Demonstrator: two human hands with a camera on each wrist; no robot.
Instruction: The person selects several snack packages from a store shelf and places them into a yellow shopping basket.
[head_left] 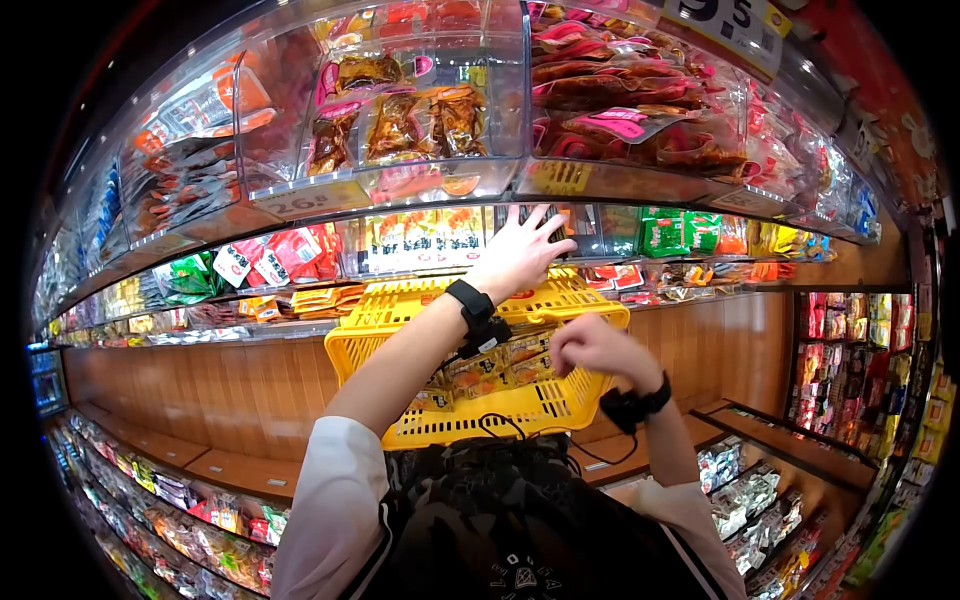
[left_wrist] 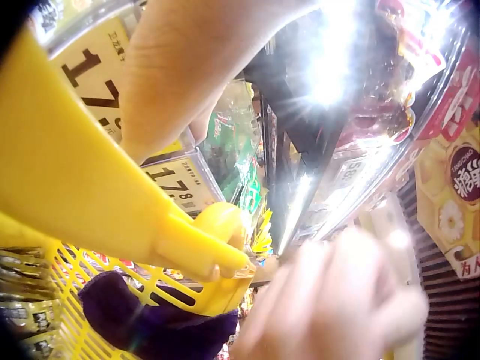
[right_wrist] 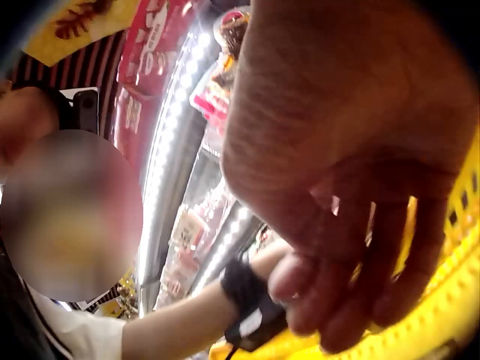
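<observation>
My left hand (head_left: 522, 250) reaches over the basket to the shelf. Its spread fingers lie over dark packets beside white-and-yellow snack packets (head_left: 425, 238); in the left wrist view the fingertips are hidden behind a price tag (left_wrist: 174, 184) on the shelf edge. The right hand (head_left: 600, 348) hovers above the right side of a yellow shopping basket (head_left: 550, 405), fingers loosely bent, nothing seen in them. Several yellow snack packets (head_left: 500, 368) lie in the basket. Its yellow handle (left_wrist: 82, 165) crosses the left wrist view close up.
Above, clear bins hold brown vacuum packs (head_left: 400, 125) and pink-labelled packs (head_left: 630, 90). Green packets (head_left: 680, 232) stand right of the left hand, red ones (head_left: 290, 255) to the left. Wood panelling (head_left: 230, 385) lies behind the basket. Lower shelves of packets flank my body.
</observation>
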